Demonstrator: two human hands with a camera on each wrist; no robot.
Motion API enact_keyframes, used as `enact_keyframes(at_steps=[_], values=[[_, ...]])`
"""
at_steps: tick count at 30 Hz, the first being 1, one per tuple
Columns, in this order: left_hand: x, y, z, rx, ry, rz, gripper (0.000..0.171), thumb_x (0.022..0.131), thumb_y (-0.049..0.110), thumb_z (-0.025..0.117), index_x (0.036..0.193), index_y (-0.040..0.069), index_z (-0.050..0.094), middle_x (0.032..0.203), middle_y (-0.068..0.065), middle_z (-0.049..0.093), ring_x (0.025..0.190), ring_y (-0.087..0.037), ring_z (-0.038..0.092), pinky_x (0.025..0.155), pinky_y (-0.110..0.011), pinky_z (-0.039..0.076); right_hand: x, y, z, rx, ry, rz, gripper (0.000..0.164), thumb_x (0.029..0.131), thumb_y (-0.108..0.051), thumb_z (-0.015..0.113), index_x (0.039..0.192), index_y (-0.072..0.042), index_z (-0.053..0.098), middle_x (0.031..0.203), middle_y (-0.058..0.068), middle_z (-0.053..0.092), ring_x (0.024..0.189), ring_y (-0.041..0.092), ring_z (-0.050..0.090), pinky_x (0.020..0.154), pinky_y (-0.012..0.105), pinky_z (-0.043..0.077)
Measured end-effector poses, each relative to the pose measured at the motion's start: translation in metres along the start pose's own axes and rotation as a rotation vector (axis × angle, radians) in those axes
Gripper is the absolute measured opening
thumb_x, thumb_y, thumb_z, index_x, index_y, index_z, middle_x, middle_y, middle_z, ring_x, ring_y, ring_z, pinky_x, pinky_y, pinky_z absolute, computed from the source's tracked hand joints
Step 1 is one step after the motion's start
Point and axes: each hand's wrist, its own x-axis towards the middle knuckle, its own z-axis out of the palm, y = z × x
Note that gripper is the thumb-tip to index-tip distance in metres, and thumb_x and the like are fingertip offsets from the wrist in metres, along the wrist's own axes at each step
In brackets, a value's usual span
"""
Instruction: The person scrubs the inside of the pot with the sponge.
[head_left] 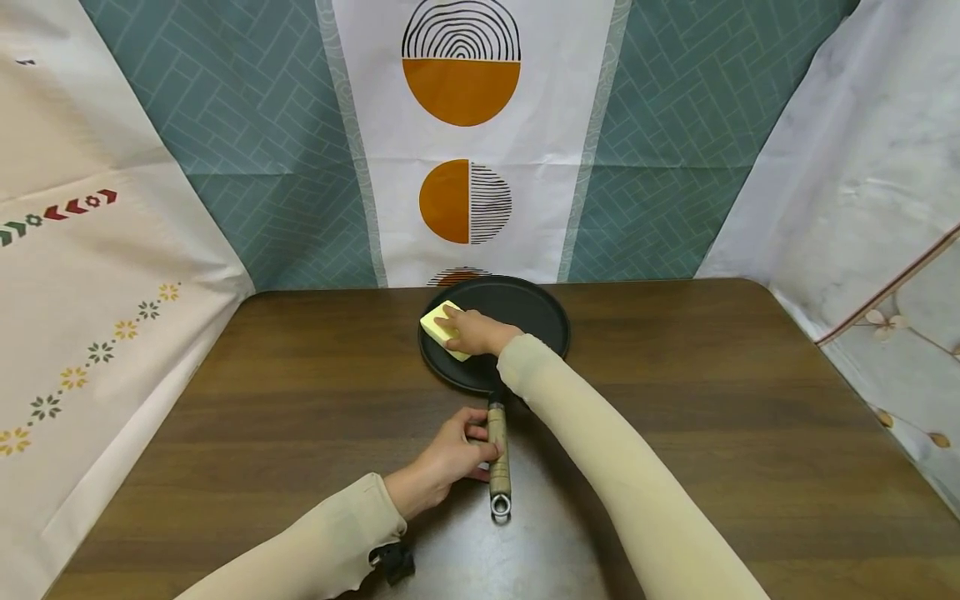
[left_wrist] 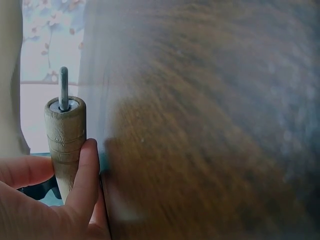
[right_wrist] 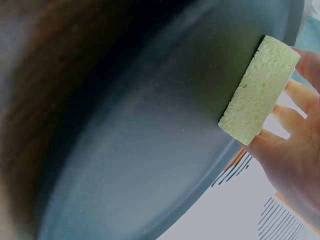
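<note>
Your right hand (head_left: pixel 480 332) reaches over the black pan (head_left: pixel 536 310) and grips the yellow sponge (right_wrist: pixel 260 91); its fingers lie over the sponge's upper side, with the thumb at the edge nearer you, so the sponge sits directly beneath and between them; the sponge itself lies inside the pan, at the left side close to the rim, one long face turned down to the dark surface; the right wrist view shows that long edge meeting the pan, and your fingers along the sponge's far side, bent round towards its ends.

Your left hand (head_left: pixel 448 454) holds the pale wooden handle (head_left: pixel 501 433), which points towards you; your thumb and fingers pinch it from the left, the thumb on top in the head view, and in the left wrist view the handle stands between thumb and forefinger; the metal ring (left_wrist: pixel 63 89) at the handle's end sticks out beyond your grip, touched by neither hand.

The pan rests on the brown worktop (head_left: pixel 315 400), near its far edge; your right sleeve (head_left: pixel 600 450) passes to the right of the handle, and a small black device (head_left: pixel 393 562) shows at your left sleeve (head_left: pixel 322 533); behind the worktop hangs a teal cloth (head_left: pixel 247 108) with a white panel (head_left: pixel 540 200) of orange and striped circles.
</note>
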Motion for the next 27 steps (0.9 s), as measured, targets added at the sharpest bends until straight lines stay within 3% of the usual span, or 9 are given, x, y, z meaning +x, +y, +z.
enact_keyframes(at_steps=[7,11,27], values=[[0.000,-0.001,-0.001,0.000,0.000,-0.003,0.049,0.082,-0.009,0.061,0.127,-0.008,0.041,0.102,-0.019,0.046,0.074,-0.022,0.057,0.060,-0.035,0.057,0.004,0.000,-0.004,0.021,-0.007,0.032,0.061,0.099,-0.030,0.054,0.152,-0.023,0.026,0.161,0.004,0.008,0.143,0.031,0.019,0.113,0.042,0.028],[-0.001,-0.001,-0.001,0.000,-0.012,0.028,0.048,0.081,-0.009,0.061,0.124,-0.009,0.041,0.100,-0.019,0.046,0.072,-0.021,0.058,0.059,-0.034,0.057,0.007,0.002,-0.007,0.029,-0.008,0.052,0.061,0.099,-0.031,0.054,0.153,-0.024,0.026,0.161,0.004,0.008,0.143,0.031,0.019,0.113,0.044,0.027],[-0.001,-0.002,0.000,-0.006,0.007,0.004,0.053,0.080,-0.010,0.060,0.129,-0.009,0.040,0.100,-0.017,0.046,0.073,-0.021,0.055,0.059,-0.034,0.057,0.011,0.012,-0.012,0.050,0.023,0.104,0.060,0.100,-0.030,0.050,0.153,-0.022,0.024,0.161,0.006,0.008,0.143,0.032,0.020,0.109,0.044,0.031]])
